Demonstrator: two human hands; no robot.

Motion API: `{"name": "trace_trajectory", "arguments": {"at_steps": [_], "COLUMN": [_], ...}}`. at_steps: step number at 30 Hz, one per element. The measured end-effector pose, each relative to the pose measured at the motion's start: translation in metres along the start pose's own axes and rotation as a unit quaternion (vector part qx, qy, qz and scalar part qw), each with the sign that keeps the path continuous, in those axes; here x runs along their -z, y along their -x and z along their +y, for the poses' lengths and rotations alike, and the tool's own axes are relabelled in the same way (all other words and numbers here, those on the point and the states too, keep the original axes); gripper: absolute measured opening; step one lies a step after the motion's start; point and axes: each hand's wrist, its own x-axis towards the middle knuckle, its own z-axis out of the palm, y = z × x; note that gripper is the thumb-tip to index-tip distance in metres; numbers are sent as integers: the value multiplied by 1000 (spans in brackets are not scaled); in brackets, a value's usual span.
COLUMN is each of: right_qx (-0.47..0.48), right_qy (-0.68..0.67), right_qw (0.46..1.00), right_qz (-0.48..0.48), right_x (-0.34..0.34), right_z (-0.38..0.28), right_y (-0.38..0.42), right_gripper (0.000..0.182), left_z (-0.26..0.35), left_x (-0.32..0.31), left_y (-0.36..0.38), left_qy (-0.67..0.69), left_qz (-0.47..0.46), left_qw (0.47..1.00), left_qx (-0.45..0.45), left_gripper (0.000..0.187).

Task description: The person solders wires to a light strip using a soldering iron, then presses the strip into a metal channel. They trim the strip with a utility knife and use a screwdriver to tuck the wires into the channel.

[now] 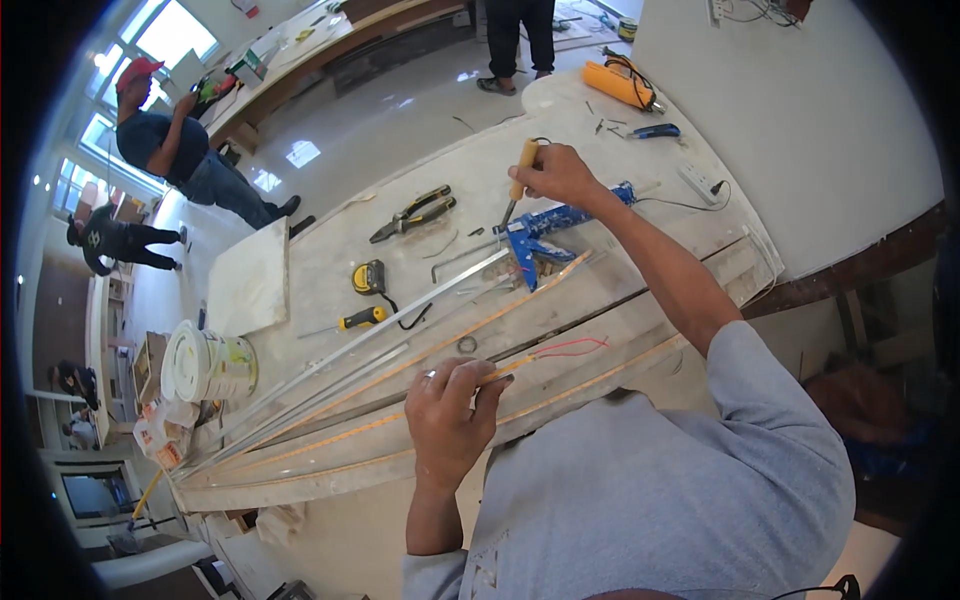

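My right hand (562,175) is closed around the wooden handle of a soldering iron (523,165). The iron's metal shaft points down beside a blue caulking gun (535,250) lying on the worktable (470,160). Nearer my body, my left hand (452,412) pinches the end of a yellow LED strip (350,440). Thin red wires (572,347) run out from that end to the right. The strip's remaining length trails left along the table's near edge. A second LED strip (480,324) and long metal channels (370,326) lie beyond my left hand.
On the table are pliers (412,214), a tape measure (368,277), a screwdriver (362,318), a utility knife (654,131), a power strip (698,183) and an orange tool (618,86). A white bucket (213,366) stands at the left. Several people, one in a red cap (190,150), are farther off.
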Motion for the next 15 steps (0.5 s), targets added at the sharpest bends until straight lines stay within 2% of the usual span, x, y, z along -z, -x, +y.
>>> {"name": "trace_trajectory", "arguments": {"at_steps": [3, 5, 8, 10, 12, 14, 15], "right_qx": [-23, 3, -53, -39, -73, -79, -66], "right_qy": [48, 164, 141, 172, 154, 120, 145], "right_qw": [998, 982, 984, 981, 980, 984, 981], "right_qz": [-39, -96, -96, -86, -107, -107, -109], "right_x": [-6, -11, -27, -33, -38, -45, -45], "right_z": [2, 5, 7, 6, 7, 23, 24], "right_y": [-23, -41, -62, -66, -69, -74, -74], "right_gripper": [51, 56, 53, 53, 52, 53, 54], "left_z": [-1, 0, -1, -3, -5, -6, -6], "left_x": [0, -1, -1, -2, -2, -4, -5], "left_y": [-5, -12, -16, -18, -17, -19, -21], "left_qy": [-4, -5, -20, -10, 5, 17, 33], "left_qz": [1, 21, 14, 10, 2, -6, -20], "left_qw": [1000, 1000, 1000, 1000, 1000, 999, 999], "left_qx": [-1, 2, -1, 3, 1, 36, 17], "left_gripper": [25, 25, 26, 26, 26, 25, 25]}}
